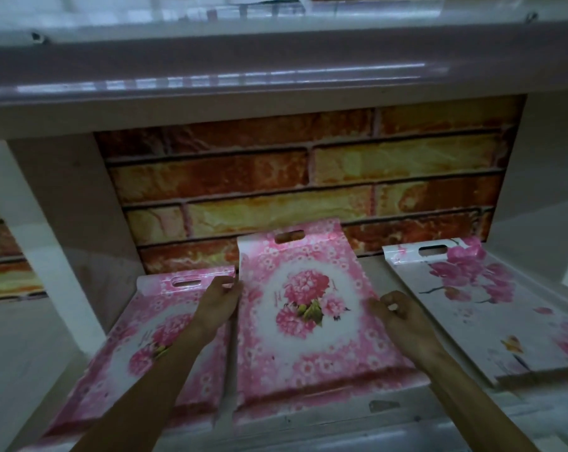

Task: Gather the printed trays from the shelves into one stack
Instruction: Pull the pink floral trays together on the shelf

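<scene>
Three printed trays lie on a shelf (308,422). The middle tray (302,350), pink with a rose bouquet, is tilted up, its far end with the handle slot raised off the shelf. My left hand (219,303) grips its left edge. My right hand (398,316) holds its right edge with curled fingers. A matching pink tray (139,347) lies flat to the left, partly under my left forearm. A white tray (491,308) with pink blossoms and a butterfly lies to the right.
A brick-pattern back wall (302,177) closes the shelf compartment. Another glossy shelf (210,76) hangs right overhead. A white upright panel (47,223) bounds the left side.
</scene>
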A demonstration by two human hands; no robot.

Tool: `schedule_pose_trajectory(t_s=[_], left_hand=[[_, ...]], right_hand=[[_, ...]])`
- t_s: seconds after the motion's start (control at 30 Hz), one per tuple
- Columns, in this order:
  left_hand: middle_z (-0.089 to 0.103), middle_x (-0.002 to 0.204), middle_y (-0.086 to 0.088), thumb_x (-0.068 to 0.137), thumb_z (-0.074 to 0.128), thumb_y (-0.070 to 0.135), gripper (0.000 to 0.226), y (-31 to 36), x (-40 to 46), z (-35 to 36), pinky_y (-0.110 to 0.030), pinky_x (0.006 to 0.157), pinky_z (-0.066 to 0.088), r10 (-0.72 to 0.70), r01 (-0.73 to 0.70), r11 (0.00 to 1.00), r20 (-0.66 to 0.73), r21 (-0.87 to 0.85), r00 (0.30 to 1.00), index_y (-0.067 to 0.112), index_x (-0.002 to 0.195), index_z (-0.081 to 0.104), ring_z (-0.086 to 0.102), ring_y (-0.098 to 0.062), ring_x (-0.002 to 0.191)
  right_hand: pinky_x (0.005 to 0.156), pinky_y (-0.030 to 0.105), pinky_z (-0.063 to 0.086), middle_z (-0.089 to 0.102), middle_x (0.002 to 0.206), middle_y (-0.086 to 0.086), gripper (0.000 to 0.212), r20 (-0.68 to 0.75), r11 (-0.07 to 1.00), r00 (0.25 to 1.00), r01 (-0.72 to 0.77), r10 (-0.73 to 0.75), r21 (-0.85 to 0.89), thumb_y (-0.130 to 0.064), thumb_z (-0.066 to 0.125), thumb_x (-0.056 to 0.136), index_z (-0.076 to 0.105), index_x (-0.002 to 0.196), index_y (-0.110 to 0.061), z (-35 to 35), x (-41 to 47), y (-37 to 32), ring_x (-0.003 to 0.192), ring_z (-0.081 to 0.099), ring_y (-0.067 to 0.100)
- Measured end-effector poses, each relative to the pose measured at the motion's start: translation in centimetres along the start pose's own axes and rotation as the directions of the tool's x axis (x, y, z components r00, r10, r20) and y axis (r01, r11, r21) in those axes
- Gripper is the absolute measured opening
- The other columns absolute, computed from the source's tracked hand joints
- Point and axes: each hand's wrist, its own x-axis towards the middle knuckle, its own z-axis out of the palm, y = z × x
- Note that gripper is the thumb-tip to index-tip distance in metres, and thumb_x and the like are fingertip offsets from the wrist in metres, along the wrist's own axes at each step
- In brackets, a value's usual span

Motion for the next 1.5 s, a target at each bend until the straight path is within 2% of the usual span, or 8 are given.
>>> schedule_pose_trajectory(t_s=[0.13, 0.23, 0.33, 0.5, 0.67, 0.8, 1.17, 1.5], left_hand=[[0.059, 0.077, -0.005, 0.101, 0.05, 0.028, 0.027, 1.2, -0.8, -1.1, -0.027, 0.055, 0.048, 0.063, -0.069, 0.987, -0.044, -0.145, 0.997, 0.01, 0.12, 0.056, 0.055, -0.018, 0.061], [0.067, 0.097, -0.008, 0.099, 0.054, 0.03, 0.028, 1.4, -1.3, -2.9, -0.035, 0.072, 0.056, 0.081, -0.103, 0.983, -0.148, -0.15, 0.986, 0.011, 0.118, 0.06, 0.066, -0.025, 0.084], [0.069, 0.09, -0.003, 0.095, 0.061, 0.026, 0.022, 0.7, -1.4, -6.1, -0.026, 0.073, 0.057, 0.045, -0.091, 0.976, -0.229, -0.196, 0.972, 0.007, 0.103, 0.066, 0.068, -0.024, 0.089], [0.077, 0.09, -0.013, 0.09, 0.068, 0.021, 0.017, -1.4, -2.8, -12.0, -0.036, 0.063, 0.062, 0.001, -0.03, 0.962, -0.106, -0.272, 0.994, 0.005, 0.098, 0.069, 0.075, -0.027, 0.078], [0.076, 0.1, -0.012, 0.071, 0.075, 0.033, 0.041, -4.7, -3.2, -17.4, -0.055, 0.081, 0.058, 0.028, -0.028, 1.0, -0.099, 0.001, 0.995, 0.009, 0.105, 0.071, 0.073, -0.032, 0.085], [0.073, 0.102, -0.009, 0.075, 0.059, 0.034, 0.044, -6.7, -3.0, -19.5, -0.041, 0.086, 0.055, 0.034, 0.022, 0.947, -0.169, 0.322, 0.985, 0.015, 0.113, 0.069, 0.069, -0.03, 0.093], [0.071, 0.112, -0.011, 0.092, 0.059, 0.022, 0.03, -9.7, -1.6, -20.2, -0.03, 0.086, 0.045, 0.048, 0.058, 0.853, -0.188, 0.518, 0.981, 0.011, 0.119, 0.068, 0.065, -0.03, 0.104], [0.073, 0.101, -0.016, 0.089, 0.063, 0.026, 0.023, -10.8, -1.2, -20.8, -0.031, 0.083, 0.047, 0.064, 0.1, 0.795, -0.246, 0.599, 0.967, 0.006, 0.097, 0.07, 0.066, -0.034, 0.098]], right_hand=[[0.041, 0.015, 0.03, 0.036, 0.06, 0.001, 0.027, -0.019, 0.99, 0.999, 0.039, -0.037, 0.138, -0.021, 0.066, 0.09, 0.047, 0.074, -0.012, 1.5, -1.2, 0.3, 0.046, 0.032, 0.007], [0.039, 0.012, 0.03, 0.037, 0.061, 0.003, 0.025, -0.028, 0.983, 0.998, 0.058, -0.054, 0.175, -0.018, 0.065, 0.091, 0.047, 0.075, -0.009, 4.2, -1.9, 0.2, 0.042, 0.033, 0.003], [0.039, 0.012, 0.028, 0.035, 0.058, 0.001, 0.026, -0.026, 0.975, 0.997, 0.081, -0.078, 0.207, -0.015, 0.065, 0.091, 0.046, 0.074, -0.009, 7.6, -2.5, -0.2, 0.041, 0.03, 0.001], [0.045, 0.014, 0.035, 0.046, 0.063, 0.001, 0.024, 0.022, 0.97, 0.998, 0.047, -0.054, 0.237, -0.017, 0.063, 0.092, 0.048, 0.076, -0.008, 13.9, -3.6, -2.0, 0.055, 0.042, 0.013], [0.044, 0.015, 0.034, 0.045, 0.064, 0.001, 0.023, 0.059, 0.983, 0.997, 0.044, -0.055, 0.179, -0.018, 0.06, 0.094, 0.047, 0.081, -0.006, 19.4, -4.2, -3.5, 0.056, 0.041, 0.012], [0.05, 0.026, 0.035, 0.046, 0.063, 0.002, 0.024, 0.07, 0.995, 0.995, 0.062, -0.068, 0.084, -0.018, 0.058, 0.094, 0.044, 0.077, -0.009, 22.5, -4.6, -3.9, 0.055, 0.043, 0.013], [0.055, 0.028, 0.041, 0.061, 0.073, 0.002, 0.028, 0.154, 0.908, 0.981, 0.17, -0.119, -0.383, -0.035, 0.05, 0.094, 0.045, 0.072, -0.018, 23.4, -4.6, -3.0, 0.066, 0.058, 0.017], [0.063, 0.032, 0.047, 0.058, 0.082, 0.009, 0.031, 0.227, 0.842, 0.96, 0.255, -0.162, -0.475, -0.034, 0.045, 0.093, 0.033, 0.066, -0.029, 24.4, -5.3, -1.7, 0.073, 0.056, 0.023]])
